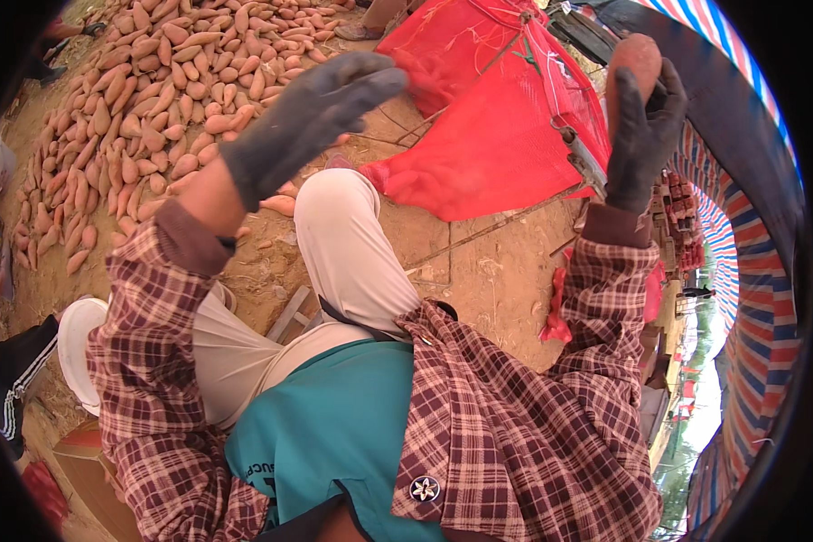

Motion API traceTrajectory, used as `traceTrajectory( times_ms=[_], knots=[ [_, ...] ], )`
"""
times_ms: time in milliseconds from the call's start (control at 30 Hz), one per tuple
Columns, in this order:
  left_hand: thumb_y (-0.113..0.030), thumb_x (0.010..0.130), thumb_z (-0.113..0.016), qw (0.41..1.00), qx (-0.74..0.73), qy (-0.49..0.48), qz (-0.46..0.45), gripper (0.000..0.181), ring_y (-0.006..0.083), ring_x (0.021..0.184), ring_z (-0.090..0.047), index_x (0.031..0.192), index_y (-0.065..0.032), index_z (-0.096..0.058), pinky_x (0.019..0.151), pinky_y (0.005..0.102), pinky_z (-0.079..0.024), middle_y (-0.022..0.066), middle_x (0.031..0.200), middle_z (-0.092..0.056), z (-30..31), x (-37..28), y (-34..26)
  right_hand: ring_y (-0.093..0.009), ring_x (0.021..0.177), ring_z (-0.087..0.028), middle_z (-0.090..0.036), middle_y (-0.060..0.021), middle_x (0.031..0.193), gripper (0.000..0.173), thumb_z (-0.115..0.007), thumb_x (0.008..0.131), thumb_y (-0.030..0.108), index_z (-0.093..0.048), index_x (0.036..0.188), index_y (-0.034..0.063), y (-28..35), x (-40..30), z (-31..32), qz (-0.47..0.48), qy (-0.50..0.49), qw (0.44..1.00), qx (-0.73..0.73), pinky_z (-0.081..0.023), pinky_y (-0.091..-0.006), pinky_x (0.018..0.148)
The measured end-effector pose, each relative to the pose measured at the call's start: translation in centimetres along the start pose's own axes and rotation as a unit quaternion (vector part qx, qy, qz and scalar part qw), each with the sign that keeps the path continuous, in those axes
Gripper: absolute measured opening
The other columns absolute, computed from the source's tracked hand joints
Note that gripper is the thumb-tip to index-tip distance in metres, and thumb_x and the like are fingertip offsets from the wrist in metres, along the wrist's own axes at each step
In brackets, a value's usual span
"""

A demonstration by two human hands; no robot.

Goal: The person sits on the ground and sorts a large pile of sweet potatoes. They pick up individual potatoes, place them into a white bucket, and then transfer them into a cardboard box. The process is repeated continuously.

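My right hand [645,132], in a dark glove, is raised at the upper right and grips a reddish sweet potato [633,68] between thumb and fingers. My left hand [315,115], gloved alike, reaches over the edge of the sweet potato pile [156,101]; its fingers are stretched out and I see nothing held in them. Between the two hands a red mesh bag [501,149] hangs spread on a thin metal frame [508,220]. Sweet potatoes [433,81] show blurred through the mesh, some also in its lower left part.
A white round tub [81,356] and a cardboard box [91,474] stand by my left side. Another person's striped trouser leg [20,386] is at far left, another's shoe [359,31] at the top. Striped tarpaulin [759,271] curves along the right. Stacked red bags [677,217] lie beyond.
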State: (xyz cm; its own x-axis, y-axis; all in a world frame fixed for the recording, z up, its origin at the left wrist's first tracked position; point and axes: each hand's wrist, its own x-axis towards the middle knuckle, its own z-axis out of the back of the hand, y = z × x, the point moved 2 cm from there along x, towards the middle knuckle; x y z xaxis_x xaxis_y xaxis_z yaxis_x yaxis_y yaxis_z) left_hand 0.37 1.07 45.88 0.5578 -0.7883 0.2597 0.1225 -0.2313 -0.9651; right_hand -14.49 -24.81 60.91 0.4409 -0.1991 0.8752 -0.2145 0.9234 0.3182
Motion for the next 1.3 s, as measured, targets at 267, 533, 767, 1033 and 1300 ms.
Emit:
traceTrajectory(
  times_ms=[267, 533, 767, 1033, 1300],
  knots=[
    [-0.033, 0.100, -0.053, 0.982, 0.051, -0.160, 0.083, 0.045, 0.0122, 0.109, -0.058, 0.138, -0.0092, -0.053, 0.093, 0.0271, -0.046, 0.0006, 0.123, -0.059, 9.9, -4.7, 5.5, -0.023, 0.095, -0.067, -0.070, -0.0132, 0.105, 0.055, -0.075, 0.085, 0.041, -0.061, 0.123, 0.0034, -22.0, 3.3, 10.4, -0.174, 0.190, 0.876, -0.409, -0.051, -0.0349, 0.087],
    [-0.025, 0.100, -0.050, 0.976, 0.054, -0.163, 0.134, 0.043, 0.0159, 0.110, -0.058, 0.138, -0.0064, -0.052, 0.093, 0.0287, -0.049, 0.0037, 0.128, -0.056, 14.0, -8.0, 7.0, -0.011, 0.094, -0.065, -0.071, -0.0074, 0.103, 0.029, -0.067, 0.095, 0.019, -0.066, 0.116, -0.0015, -4.2, 4.0, -1.8, 0.028, 0.126, 0.991, -0.034, -0.050, -0.0245, 0.084],
    [-0.036, 0.101, -0.054, 0.977, 0.071, -0.189, 0.063, 0.047, 0.0173, 0.111, -0.060, 0.138, -0.0073, -0.051, 0.094, 0.0304, -0.050, 0.0061, 0.129, -0.057, 16.4, -11.3, 7.3, -0.006, 0.087, -0.065, -0.071, -0.0030, 0.095, 0.020, -0.067, 0.094, 0.012, -0.067, 0.111, 0.0019, 2.0, -4.4, -18.3, -0.007, 0.251, 0.955, 0.158, -0.051, -0.0217, 0.077],
    [-0.036, 0.097, -0.061, 0.876, 0.163, -0.395, 0.225, 0.046, 0.0169, 0.095, -0.063, 0.122, 0.0018, -0.059, 0.083, 0.0318, -0.050, 0.0114, 0.107, -0.066, 23.9, -17.9, 17.2, -0.031, 0.104, -0.063, -0.065, -0.0152, 0.103, 0.035, -0.061, 0.093, 0.038, -0.060, 0.113, 0.0092, 5.6, -18.2, -31.2, -0.004, 0.657, 0.744, 0.122, -0.048, -0.0426, 0.089],
    [-0.037, 0.094, -0.059, 0.817, 0.463, -0.031, 0.341, 0.044, 0.0325, 0.110, -0.062, 0.126, -0.0065, -0.056, 0.091, 0.0421, -0.049, 0.0175, 0.117, -0.065, 24.2, -15.2, 22.1, -0.038, 0.105, -0.062, -0.062, -0.0195, 0.112, 0.045, -0.062, 0.091, 0.038, -0.056, 0.123, 0.0071, 13.7, -18.6, -25.0, 0.148, 0.790, 0.578, 0.146, -0.047, -0.0477, 0.091]
  ],
)
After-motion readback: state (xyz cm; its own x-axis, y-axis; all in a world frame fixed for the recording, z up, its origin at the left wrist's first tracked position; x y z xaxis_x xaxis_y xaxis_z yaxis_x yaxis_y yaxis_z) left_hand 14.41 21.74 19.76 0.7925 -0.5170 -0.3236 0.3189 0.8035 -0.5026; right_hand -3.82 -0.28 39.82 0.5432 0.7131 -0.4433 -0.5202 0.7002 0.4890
